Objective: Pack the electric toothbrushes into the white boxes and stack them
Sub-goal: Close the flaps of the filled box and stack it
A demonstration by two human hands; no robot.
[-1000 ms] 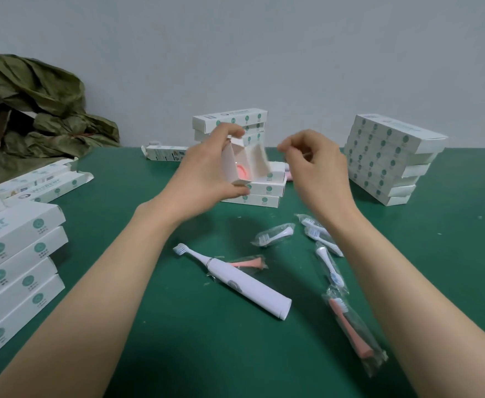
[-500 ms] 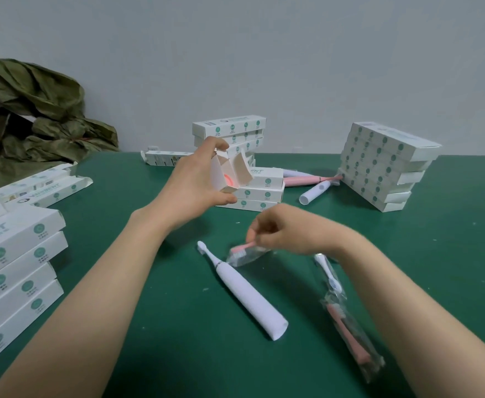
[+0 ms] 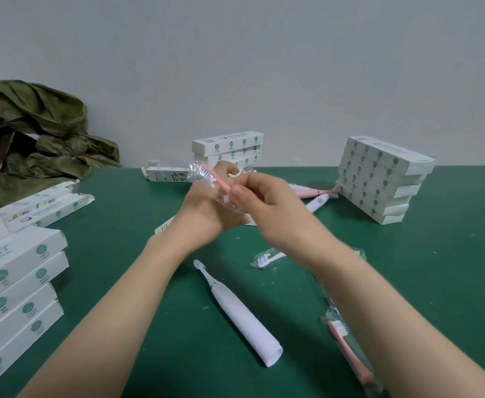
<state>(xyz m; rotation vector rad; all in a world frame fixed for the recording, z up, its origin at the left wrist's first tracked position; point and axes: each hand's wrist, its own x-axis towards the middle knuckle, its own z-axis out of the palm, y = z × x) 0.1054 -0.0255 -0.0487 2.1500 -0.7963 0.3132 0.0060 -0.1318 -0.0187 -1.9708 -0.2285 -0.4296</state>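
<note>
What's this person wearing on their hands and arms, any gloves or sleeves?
Nothing visible. The left hand and right hand are bare, no gloves or rings seen, and both forearms are uncovered to the frame's edge: no sleeves, watch or bracelet.

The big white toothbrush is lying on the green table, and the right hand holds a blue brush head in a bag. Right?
Nearly. The brush head in the bag is pink, not blue; the head view shows it. The right hand does pinch it, and the white toothbrush does lie on the green table. The left hand grips a white box.
</note>
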